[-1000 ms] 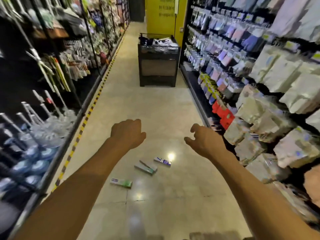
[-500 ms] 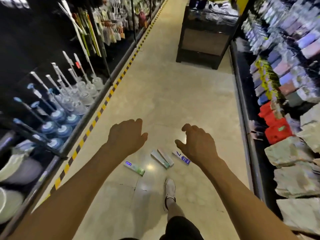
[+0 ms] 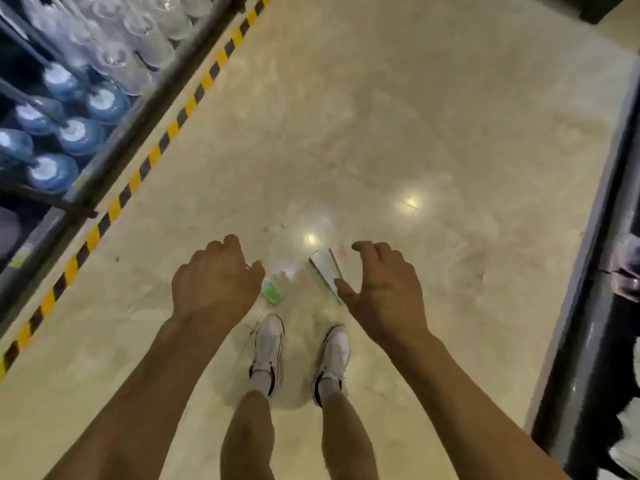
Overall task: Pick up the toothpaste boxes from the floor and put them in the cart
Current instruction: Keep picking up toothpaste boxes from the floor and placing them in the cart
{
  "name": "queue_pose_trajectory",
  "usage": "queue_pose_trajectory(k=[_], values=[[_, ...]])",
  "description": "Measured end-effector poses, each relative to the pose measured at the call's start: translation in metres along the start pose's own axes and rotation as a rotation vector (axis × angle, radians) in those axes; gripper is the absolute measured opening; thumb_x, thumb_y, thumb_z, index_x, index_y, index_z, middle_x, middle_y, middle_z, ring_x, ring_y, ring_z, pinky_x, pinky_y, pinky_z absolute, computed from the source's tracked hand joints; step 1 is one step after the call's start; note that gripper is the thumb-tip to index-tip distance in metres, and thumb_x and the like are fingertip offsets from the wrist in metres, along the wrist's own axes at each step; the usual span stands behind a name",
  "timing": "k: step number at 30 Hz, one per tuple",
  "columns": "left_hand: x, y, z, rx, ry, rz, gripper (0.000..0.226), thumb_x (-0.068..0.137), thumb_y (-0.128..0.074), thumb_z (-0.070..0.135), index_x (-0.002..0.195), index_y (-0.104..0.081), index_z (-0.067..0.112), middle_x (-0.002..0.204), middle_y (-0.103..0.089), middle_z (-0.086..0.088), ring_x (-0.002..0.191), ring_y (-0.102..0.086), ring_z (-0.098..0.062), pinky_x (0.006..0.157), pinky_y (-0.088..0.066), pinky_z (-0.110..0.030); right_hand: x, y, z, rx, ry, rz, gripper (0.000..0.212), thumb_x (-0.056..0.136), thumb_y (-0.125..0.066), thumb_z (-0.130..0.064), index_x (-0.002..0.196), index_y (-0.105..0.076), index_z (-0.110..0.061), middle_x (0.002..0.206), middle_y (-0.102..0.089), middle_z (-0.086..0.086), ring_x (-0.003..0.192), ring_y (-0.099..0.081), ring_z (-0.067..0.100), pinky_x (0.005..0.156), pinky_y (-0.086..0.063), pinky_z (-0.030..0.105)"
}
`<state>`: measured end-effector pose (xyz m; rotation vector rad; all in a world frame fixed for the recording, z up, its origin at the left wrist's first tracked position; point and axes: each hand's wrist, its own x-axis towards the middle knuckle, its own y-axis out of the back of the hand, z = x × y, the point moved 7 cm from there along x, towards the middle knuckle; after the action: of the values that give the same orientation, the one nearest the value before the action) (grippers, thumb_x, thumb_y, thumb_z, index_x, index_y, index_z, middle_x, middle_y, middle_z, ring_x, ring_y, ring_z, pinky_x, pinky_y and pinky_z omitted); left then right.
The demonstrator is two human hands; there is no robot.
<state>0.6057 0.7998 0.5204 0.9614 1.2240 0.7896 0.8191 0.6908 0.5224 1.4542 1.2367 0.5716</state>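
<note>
Toothpaste boxes lie on the beige floor just ahead of my white shoes. A green-ended box [image 3: 272,292] shows beside my left hand [image 3: 214,278], which hovers over it with fingers loosely curled and holds nothing. A pale green-and-white box [image 3: 323,270] lies next to a pinkish one [image 3: 339,254]; both are partly covered by my right hand [image 3: 381,289], which is spread above them with thumb apart and holds nothing. Whether either hand touches a box I cannot tell. The cart is out of view.
A shelf of blue-based toilet brushes [image 3: 69,133] runs along the left behind a yellow-and-black floor stripe [image 3: 152,157]. A dark shelf base [image 3: 602,271] lines the right side. My shoes [image 3: 268,344] stand directly below the boxes.
The view has tilted down to the floor as I stepped up to the boxes. Both hands have dropped toward them, and the cart has left the frame.
</note>
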Motion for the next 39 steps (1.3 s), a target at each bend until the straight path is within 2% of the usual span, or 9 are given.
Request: queue_pose_trajectory(k=[7, 12, 14, 19, 24, 27, 30, 33, 39], values=[[0.120, -0.239, -0.023, -0.034, 0.089, -0.137, 0.048, 0.095, -0.051, 0.051, 0.125, -0.053, 0.014, 0.114, -0.061, -0.009, 0.105, -0.060, -0.032, 0.075, -0.039, -0.037, 0.084, -0.243, 0.071, 0.100, -0.135, -0.093, 0.063, 0.084, -0.075, -0.046, 0.137, -0.053, -0.021, 0.120, -0.061, 0.002, 0.106, -0.058, 0.026, 0.086, -0.049, 0.041], [0.176, -0.404, -0.068, -0.031, 0.241, -0.242, 0.048, 0.095, -0.050, 0.052, 0.109, -0.059, 0.007, 0.111, -0.062, -0.019, 0.106, -0.059, -0.041, 0.084, -0.042, -0.041, 0.111, -0.397, 0.127, 0.096, -0.192, -0.120, 0.073, 0.081, -0.080, -0.046, 0.140, -0.049, -0.017, 0.125, -0.059, 0.008, 0.108, -0.058, 0.030, 0.082, -0.052, 0.043], [0.192, -0.459, -0.081, -0.029, 0.298, -0.279, 0.052, 0.096, -0.049, 0.054, 0.113, -0.059, 0.005, 0.115, -0.062, -0.022, 0.109, -0.058, -0.043, 0.089, -0.043, -0.043, 0.117, -0.450, 0.145, 0.066, -0.198, -0.159, 0.075, 0.082, -0.078, -0.047, 0.142, -0.045, -0.016, 0.128, -0.057, 0.007, 0.112, -0.056, 0.029, 0.086, -0.052, 0.043], [0.225, -0.566, -0.099, -0.047, 0.408, -0.335, 0.068, 0.095, -0.042, 0.065, 0.121, -0.054, 0.003, 0.118, -0.059, -0.022, 0.111, -0.056, -0.041, 0.081, -0.036, -0.040, 0.140, -0.542, 0.178, 0.036, -0.208, -0.154, 0.077, 0.083, -0.079, -0.043, 0.144, -0.042, -0.014, 0.134, -0.053, 0.010, 0.119, -0.051, 0.030, 0.092, -0.048, 0.041], [0.249, -0.616, -0.109, -0.178, 0.566, -0.231, 0.105, 0.087, -0.047, 0.075, 0.147, -0.018, -0.007, 0.141, -0.046, -0.024, 0.127, -0.048, -0.044, 0.101, -0.037, -0.051, 0.165, -0.597, 0.192, 0.038, -0.175, -0.073, 0.070, 0.077, -0.081, -0.030, 0.134, -0.046, -0.010, 0.128, -0.051, 0.012, 0.110, -0.048, 0.030, 0.085, -0.047, 0.041], [0.255, -0.632, -0.105, -0.281, 0.597, -0.194, 0.109, 0.089, -0.056, 0.063, 0.152, 0.003, -0.004, 0.141, -0.045, -0.023, 0.126, -0.048, -0.044, 0.100, -0.038, -0.051, 0.176, -0.616, 0.197, -0.088, -0.196, 0.014, 0.066, 0.074, -0.079, -0.019, 0.131, -0.048, -0.007, 0.120, -0.053, 0.011, 0.101, -0.049, 0.028, 0.079, -0.040, 0.033], [0.258, -0.637, -0.097, -0.324, 0.572, -0.197, 0.106, 0.087, -0.063, 0.050, 0.151, 0.004, -0.001, 0.135, -0.049, -0.022, 0.120, -0.051, -0.045, 0.096, -0.040, -0.048, 0.188, -0.623, 0.201, -0.093, -0.243, 0.083, 0.047, 0.077, -0.069, -0.003, 0.121, -0.052, -0.005, 0.105, -0.055, 0.014, 0.087, -0.051, 0.030, 0.068, -0.045, 0.041], [0.256, -0.631, -0.085, -0.329, 0.498, -0.236, 0.103, 0.084, -0.069, 0.050, 0.148, -0.003, 0.004, 0.134, -0.050, -0.019, 0.119, -0.052, -0.044, 0.095, -0.040, -0.048, 0.197, -0.622, 0.200, -0.034, -0.252, 0.051, 0.030, 0.083, -0.061, -0.001, 0.111, -0.053, -0.004, 0.099, -0.056, 0.015, 0.082, -0.052, 0.033, 0.061, -0.039, 0.041], [0.226, -0.570, -0.047, -0.264, 0.306, -0.290, 0.104, 0.086, -0.068, 0.053, 0.148, -0.003, 0.002, 0.131, -0.049, -0.016, 0.115, -0.056, -0.038, 0.079, -0.033, -0.035, 0.179, -0.559, 0.170, 0.031, -0.243, -0.023, 0.041, 0.080, -0.067, -0.016, 0.119, -0.057, -0.009, 0.106, -0.060, 0.010, 0.091, -0.055, 0.032, 0.066, -0.042, 0.039]])
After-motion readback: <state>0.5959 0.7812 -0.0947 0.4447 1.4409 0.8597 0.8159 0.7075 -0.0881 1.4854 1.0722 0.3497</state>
